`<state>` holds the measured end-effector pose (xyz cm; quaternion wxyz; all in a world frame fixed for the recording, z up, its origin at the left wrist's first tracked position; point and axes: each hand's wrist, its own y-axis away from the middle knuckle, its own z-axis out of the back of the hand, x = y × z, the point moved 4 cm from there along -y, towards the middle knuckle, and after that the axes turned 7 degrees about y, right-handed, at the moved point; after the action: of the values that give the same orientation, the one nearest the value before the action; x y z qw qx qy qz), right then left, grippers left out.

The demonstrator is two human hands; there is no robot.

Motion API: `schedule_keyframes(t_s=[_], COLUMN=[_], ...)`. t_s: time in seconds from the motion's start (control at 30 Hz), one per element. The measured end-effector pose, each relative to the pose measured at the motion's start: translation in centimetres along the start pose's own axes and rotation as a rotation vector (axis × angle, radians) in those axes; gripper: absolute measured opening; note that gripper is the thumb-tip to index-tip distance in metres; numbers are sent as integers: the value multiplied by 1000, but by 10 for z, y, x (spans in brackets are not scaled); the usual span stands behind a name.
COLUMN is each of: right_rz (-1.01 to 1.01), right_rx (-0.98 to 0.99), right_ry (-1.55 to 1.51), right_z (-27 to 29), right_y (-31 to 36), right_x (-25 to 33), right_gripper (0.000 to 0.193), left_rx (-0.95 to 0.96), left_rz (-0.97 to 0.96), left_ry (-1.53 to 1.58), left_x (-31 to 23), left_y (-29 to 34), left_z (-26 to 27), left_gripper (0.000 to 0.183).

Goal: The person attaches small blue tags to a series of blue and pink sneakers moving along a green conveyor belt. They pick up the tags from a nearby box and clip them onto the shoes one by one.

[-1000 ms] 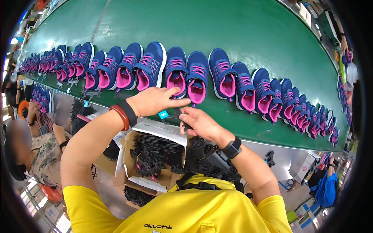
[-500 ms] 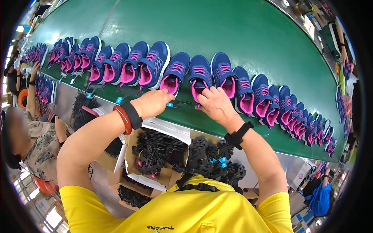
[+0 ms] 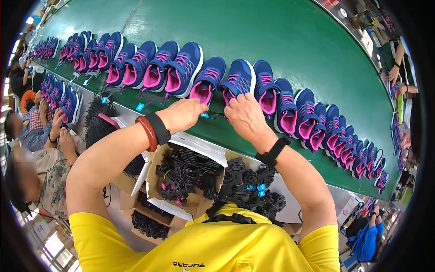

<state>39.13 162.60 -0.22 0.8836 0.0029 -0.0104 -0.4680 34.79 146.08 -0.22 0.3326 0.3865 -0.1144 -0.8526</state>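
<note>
Glossy green tabletop (image 3: pixel 290 41), smooth and bowed by the lens, spreads beyond the person's hands. At its near edge, the left hand (image 3: pixel 185 115) has its fingers bent and drawn together at the heel of a navy fabric sneaker with pink laces and soft pink lining (image 3: pixel 211 76). The right hand (image 3: pixel 247 117) curls its fingers over the heel of a matching navy sneaker with a white sole and lattice-patterned side (image 3: pixel 241 75). Fingertips are mostly hidden, so I cannot tell whether either hand pinches firmly. Both shoes lie just beyond the fingers, toes pointing away. Between the hands sits what seems a thin black plastic hanger (image 3: pixel 217 114), a small blue tag (image 3: pixel 205 115) beside the left fingers. Further out, more navy-and-pink sneakers (image 3: pixel 183 68) form a curved row on either side. Below the table edge, an open cardboard carton (image 3: pixel 199 207) holds tangled black plastic hangers (image 3: pixel 179 183); a loose dark heap (image 3: pixel 234 181) lies right of it.
</note>
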Motion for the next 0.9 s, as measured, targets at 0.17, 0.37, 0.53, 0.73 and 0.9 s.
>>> schedule_keyframes(t_s=[0.17, 0.37, 0.53, 0.73, 0.9], right_rz=[-137, -218, -715, -1334, -1180], right_rx=[-104, -285, -305, 20, 169], right_ry=[-81, -407, -465, -494, -388], right_z=[1, 33, 44, 34, 25], right_y=[4, 77, 252, 468, 518], right_x=[-12, -29, -64, -75, -57], right_gripper=[11, 35, 17, 14, 31], left_rx=[-55, -36, -268, -305, -302], left_rz=[-71, -72, -221, -220, -157], left_ry=[168, -210, -208, -82, -75], left_x=[-10, -19, -70, -126, -109], left_y=[6, 12, -10, -74, -111], left_z=[13, 14, 28, -22, -29], left_gripper=[44, 73, 49, 43, 35])
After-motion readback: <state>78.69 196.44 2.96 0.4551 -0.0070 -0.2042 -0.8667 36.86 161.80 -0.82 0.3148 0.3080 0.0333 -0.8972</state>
